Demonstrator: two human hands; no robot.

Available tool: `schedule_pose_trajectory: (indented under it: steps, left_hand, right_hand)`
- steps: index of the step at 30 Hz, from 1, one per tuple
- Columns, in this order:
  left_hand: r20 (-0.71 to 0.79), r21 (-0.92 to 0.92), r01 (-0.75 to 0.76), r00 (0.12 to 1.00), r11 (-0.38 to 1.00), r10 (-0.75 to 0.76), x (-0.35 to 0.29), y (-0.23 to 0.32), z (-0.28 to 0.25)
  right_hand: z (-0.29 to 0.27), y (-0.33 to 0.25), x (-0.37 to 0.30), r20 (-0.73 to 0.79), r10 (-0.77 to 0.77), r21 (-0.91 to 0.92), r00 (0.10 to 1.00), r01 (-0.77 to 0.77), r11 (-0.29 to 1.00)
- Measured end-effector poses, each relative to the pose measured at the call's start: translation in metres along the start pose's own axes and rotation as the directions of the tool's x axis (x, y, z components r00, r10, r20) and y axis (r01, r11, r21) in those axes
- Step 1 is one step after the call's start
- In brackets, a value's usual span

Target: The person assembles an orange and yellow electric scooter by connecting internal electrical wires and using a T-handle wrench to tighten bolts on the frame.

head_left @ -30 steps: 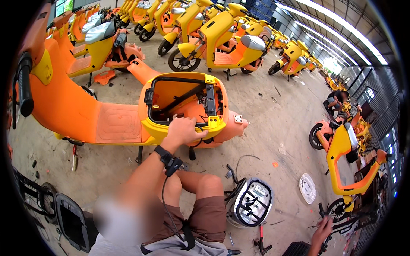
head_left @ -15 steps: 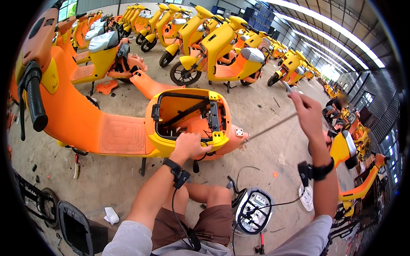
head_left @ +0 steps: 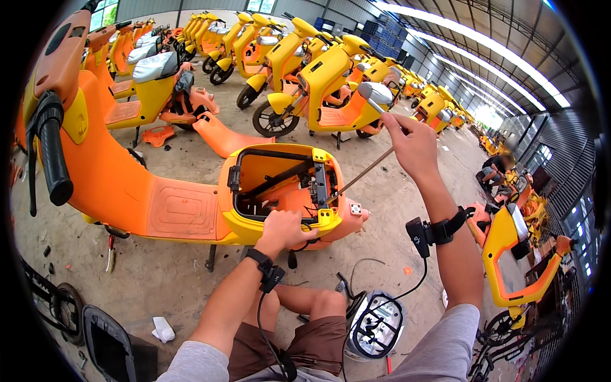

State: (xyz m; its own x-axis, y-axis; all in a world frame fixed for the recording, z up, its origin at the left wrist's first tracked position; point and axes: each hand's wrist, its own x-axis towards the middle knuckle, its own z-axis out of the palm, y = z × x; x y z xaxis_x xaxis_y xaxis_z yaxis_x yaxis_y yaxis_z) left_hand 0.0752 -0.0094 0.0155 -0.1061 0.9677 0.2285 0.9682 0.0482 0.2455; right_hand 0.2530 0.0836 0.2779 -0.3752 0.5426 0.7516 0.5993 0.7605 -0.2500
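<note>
An orange and yellow scooter (head_left: 184, 207) stands before me with its seat off, its body open. My left hand (head_left: 284, 230) is closed over the near edge of the yellow rim (head_left: 331, 219), some fingertips hidden inside the opening. To the right and above, my right hand (head_left: 412, 143) is closed on the handle of a long, thin T-handle wrench (head_left: 363, 175). The wrench slants down to the left, its tip at the black bracket (head_left: 321, 181) on the opening's rear side. Whether the tip sits on a fastener is too small to tell.
A removed seat (head_left: 377, 325) lies upside down by my right knee. An orange panel (head_left: 232, 135) rests behind the scooter, a dark bin-like part (head_left: 111, 344) at lower left. Rows of parked scooters (head_left: 324, 83) fill the background; a person (head_left: 493, 170) crouches far right.
My right hand has swung left with the wrench, bringing its tip from beside the scooter's tail to the opening's rear side. My left hand stays on the rim.
</note>
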Motion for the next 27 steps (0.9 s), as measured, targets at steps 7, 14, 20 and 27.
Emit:
schedule_pose_trajectory:
  steps: [7, 14, 20, 27]
  left_hand:
    - [-0.049, -0.001, -0.013, 0.999, 1.000, 0.013, 0.001, 0.000, 0.002]
    - [-0.028, -0.005, -0.004, 1.000, 1.000, 0.004, 0.001, 0.000, 0.003]
    - [-0.084, 0.005, -0.015, 0.996, 1.000, 0.015, 0.001, -0.001, 0.006]
    - [-0.124, 0.000, -0.029, 0.992, 1.000, 0.028, 0.000, 0.000, 0.006]
  right_hand:
    - [0.010, -0.012, -0.009, -0.065, -0.150, 0.049, 0.987, 0.153, 0.987]
    - [0.012, -0.012, -0.007, -0.070, -0.170, 0.062, 0.983, 0.175, 0.983]
    - [0.015, -0.014, -0.011, -0.113, -0.299, 0.102, 0.947, 0.311, 0.945]
    - [0.010, -0.015, -0.013, -0.099, -0.389, 0.069, 0.916, 0.396, 0.916]
